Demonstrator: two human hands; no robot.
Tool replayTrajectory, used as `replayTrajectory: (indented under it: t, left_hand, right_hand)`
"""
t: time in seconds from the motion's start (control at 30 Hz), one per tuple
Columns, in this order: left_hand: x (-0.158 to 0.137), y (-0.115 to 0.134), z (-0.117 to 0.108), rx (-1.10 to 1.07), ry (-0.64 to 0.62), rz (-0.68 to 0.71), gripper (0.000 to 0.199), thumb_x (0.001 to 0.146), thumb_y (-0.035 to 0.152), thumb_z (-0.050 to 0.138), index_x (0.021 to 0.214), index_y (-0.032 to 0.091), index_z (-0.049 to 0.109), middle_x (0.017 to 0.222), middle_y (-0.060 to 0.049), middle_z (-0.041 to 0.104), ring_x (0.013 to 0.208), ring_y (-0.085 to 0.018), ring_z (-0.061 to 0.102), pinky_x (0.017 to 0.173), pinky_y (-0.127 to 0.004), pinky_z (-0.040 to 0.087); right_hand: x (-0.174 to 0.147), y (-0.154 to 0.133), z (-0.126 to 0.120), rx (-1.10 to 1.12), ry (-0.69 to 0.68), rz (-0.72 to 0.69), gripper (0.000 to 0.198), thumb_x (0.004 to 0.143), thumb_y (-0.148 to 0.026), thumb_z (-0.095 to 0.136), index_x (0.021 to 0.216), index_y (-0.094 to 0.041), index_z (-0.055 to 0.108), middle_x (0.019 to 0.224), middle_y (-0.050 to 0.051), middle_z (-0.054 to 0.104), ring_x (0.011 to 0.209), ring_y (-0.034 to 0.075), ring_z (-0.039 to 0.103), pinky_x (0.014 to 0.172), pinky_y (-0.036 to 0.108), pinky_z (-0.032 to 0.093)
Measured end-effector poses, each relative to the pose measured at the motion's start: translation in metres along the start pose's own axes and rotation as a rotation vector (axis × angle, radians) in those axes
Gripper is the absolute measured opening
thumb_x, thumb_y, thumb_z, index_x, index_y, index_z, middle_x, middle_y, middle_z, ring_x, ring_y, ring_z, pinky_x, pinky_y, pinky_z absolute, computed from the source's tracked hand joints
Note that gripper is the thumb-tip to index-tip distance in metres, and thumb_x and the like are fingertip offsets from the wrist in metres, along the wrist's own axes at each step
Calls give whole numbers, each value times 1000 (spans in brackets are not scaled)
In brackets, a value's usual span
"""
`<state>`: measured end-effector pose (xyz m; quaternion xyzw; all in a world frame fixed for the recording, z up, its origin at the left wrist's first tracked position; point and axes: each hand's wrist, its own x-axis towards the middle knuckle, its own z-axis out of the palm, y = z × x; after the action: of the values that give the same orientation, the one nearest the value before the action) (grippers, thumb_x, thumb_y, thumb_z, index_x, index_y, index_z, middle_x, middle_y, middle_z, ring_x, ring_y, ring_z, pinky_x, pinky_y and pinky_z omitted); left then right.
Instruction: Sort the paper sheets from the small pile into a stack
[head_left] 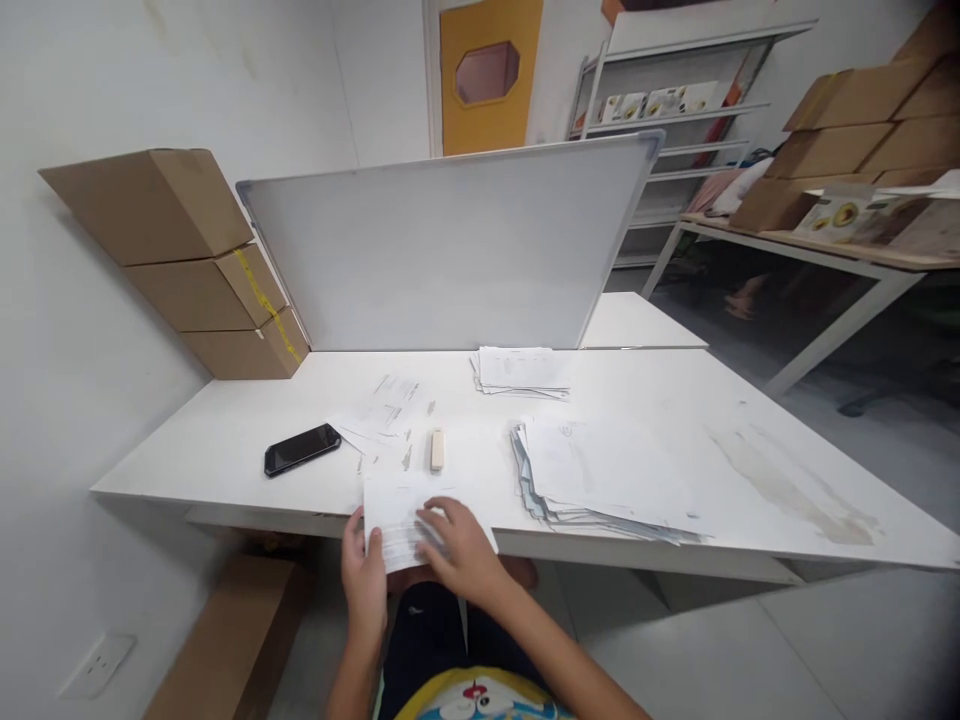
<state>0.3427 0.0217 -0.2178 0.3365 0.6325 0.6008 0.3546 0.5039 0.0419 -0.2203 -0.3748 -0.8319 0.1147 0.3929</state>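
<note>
White printed sheets of paper point(395, 505) lie at the table's front edge, partly reaching over it. My left hand point(365, 575) grips their left side, thumb on top and fingers behind. Over their right part is my right hand point(463, 550), with its fingers apart and bent, the tips at the paper's surface. Just beyond the sheets stands or lies a small cream-coloured block point(437, 450). Loose printed papers point(390, 405) are spread behind and to the left of it. A black phone point(302, 449) rests further left.
A large uneven stack of papers point(607, 470) sits to the right, with a smaller stack point(523, 370) behind it. The whiteboard point(450, 255) borders the table's back. Cardboard boxes point(244, 290) are piled at the back left. A brownish stain point(795, 485) marks the right side.
</note>
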Motion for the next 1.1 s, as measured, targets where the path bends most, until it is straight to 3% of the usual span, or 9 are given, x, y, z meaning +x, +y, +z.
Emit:
replayTrajectory:
  t: [0.17, 0.27, 0.37, 0.5, 0.6, 0.7, 0.83, 1.0, 1.1]
  left_hand:
    - [-5, 50, -15, -202, -71, -120, 74, 66, 50, 73, 129, 21, 50, 89, -5, 68, 79, -21, 68, 63, -27, 55]
    - [3, 64, -15, -236, -183, -79, 72, 69, 46, 74, 132, 22, 49, 86, -3, 67, 77, -19, 67, 63, -25, 54]
    - [28, 54, -8, -186, -272, 56, 69, 73, 45, 70, 134, 23, 46, 87, -4, 67, 75, -18, 66, 64, -27, 54]
    - [90, 24, 21, 33, -188, 268, 58, 82, 47, 58, 132, 19, 47, 81, -4, 65, 70, -18, 65, 69, -32, 54]
    - [141, 8, 49, 351, -211, 409, 45, 83, 43, 56, 121, 19, 55, 98, -9, 68, 96, -22, 65, 88, -38, 51]
    - [180, 0, 72, 681, -272, 570, 50, 76, 38, 66, 120, 17, 56, 126, -15, 60, 126, -30, 48, 106, -45, 35]
    - [200, -9, 86, 924, -244, 613, 41, 79, 33, 62, 115, 13, 58, 136, -21, 52, 134, -35, 38, 110, -52, 26]
    - [192, -16, 86, 903, -229, 631, 19, 83, 23, 52, 96, 16, 65, 104, -18, 67, 113, -33, 56, 101, -47, 37]
    - [178, -13, 82, 879, -216, 600, 16, 78, 18, 55, 90, 17, 66, 95, -16, 69, 105, -32, 60, 97, -44, 40]
  right_hand:
    - [-12, -18, -4, 18, -56, -86, 42, 89, -20, 50, 131, -20, 48, 117, 13, 61, 106, 24, 55, 87, 40, 48]
    - [-10, 0, -2, -24, 6, -82, 44, 90, -10, 40, 130, -23, 51, 112, 11, 64, 100, 22, 59, 83, 41, 48]
    - [-7, 32, -12, -91, 142, -13, 45, 90, -11, 40, 129, -27, 54, 116, 10, 63, 105, 23, 59, 87, 44, 46]
    - [-17, 85, -62, -274, 394, 164, 40, 90, -17, 45, 125, -30, 59, 120, 8, 63, 119, 26, 53, 98, 51, 40]
    - [-42, 117, -114, -443, 554, 283, 34, 90, -23, 47, 119, -28, 64, 115, 8, 66, 119, 29, 53, 100, 55, 36]
    - [-71, 135, -151, -598, 647, 253, 28, 87, -20, 50, 106, -28, 69, 105, 7, 70, 112, 26, 59, 100, 50, 37]
    - [-98, 145, -156, -684, 483, 195, 27, 87, -17, 47, 98, -28, 70, 103, 5, 71, 106, 22, 62, 97, 41, 41]
    - [-118, 161, -138, -662, 204, 213, 44, 82, -8, 36, 111, -23, 64, 114, 7, 68, 110, 22, 60, 95, 45, 43]
    - [-119, 150, -136, -593, 187, 304, 54, 78, -5, 33, 120, -22, 60, 125, 7, 62, 123, 24, 52, 102, 51, 38]
